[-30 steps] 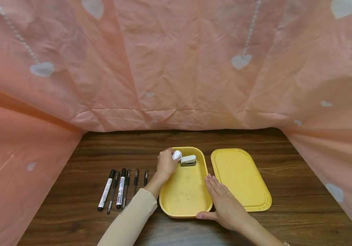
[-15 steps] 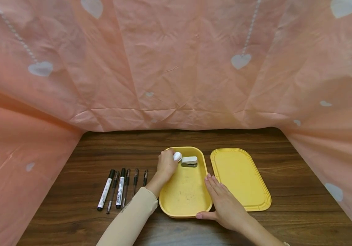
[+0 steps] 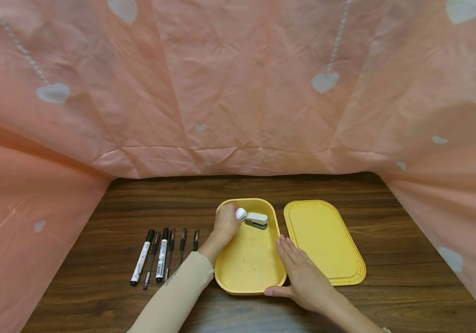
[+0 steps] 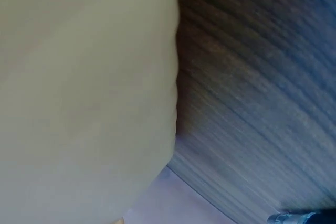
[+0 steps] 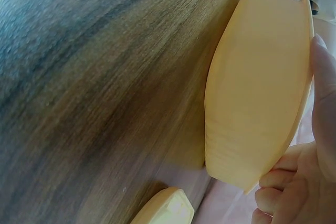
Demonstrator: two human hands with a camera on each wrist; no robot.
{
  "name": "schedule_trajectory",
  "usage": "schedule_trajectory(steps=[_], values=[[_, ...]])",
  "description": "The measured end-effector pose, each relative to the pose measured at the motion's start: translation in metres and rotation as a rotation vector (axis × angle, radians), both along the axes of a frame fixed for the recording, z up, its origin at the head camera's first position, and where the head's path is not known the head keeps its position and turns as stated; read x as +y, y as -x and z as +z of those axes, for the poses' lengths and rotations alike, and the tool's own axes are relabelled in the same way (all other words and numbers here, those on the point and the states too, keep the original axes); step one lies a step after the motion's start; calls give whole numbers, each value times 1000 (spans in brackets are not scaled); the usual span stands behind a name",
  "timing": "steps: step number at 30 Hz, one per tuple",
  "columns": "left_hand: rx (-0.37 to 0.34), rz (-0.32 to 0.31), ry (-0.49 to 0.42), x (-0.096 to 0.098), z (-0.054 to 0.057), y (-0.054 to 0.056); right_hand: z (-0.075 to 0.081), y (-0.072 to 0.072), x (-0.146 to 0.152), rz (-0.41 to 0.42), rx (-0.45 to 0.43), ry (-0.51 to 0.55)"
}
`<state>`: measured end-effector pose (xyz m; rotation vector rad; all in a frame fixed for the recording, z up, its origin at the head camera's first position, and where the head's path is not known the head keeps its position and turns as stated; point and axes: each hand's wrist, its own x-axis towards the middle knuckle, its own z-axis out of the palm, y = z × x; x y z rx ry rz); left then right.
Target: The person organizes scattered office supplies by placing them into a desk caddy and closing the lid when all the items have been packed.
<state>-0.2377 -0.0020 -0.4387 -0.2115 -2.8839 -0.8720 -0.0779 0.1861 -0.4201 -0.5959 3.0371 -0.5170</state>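
Note:
A yellow open box (image 3: 251, 266) stands in the middle of the table. Inside its far left corner my left hand (image 3: 226, 223) grips a small white object with a rounded end (image 3: 241, 214); the hand covers most of it, and I cannot tell its kind. Right beside that end, a small white stapler with a grey base (image 3: 256, 220) lies on the box floor. My right hand (image 3: 304, 280) rests along the box's right side, fingers straight at the rim and thumb at the near corner. In the right wrist view its fingers (image 5: 278, 187) touch the rim.
A flat yellow lid (image 3: 323, 240) lies right of the box. Left of it, several pens and markers lie side by side, among them a white marker with a black cap (image 3: 141, 261). A pink curtain (image 3: 238, 92) surrounds the wooden table (image 3: 392, 263).
Inside the box, the stapler has shifted slightly right and turned, its right end now nearer me. My left hand and the white object have dipped a little. The right hand stays at the rim.

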Motion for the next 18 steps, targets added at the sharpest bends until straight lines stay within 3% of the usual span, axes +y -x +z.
schedule_trajectory(steps=[11,18], values=[[0,-9,-18,-1,-2,-1,-1,-1,0,2,13,-2],[-14,10,-84,-1,0,-4,-2,-1,1,3,17,-4]])
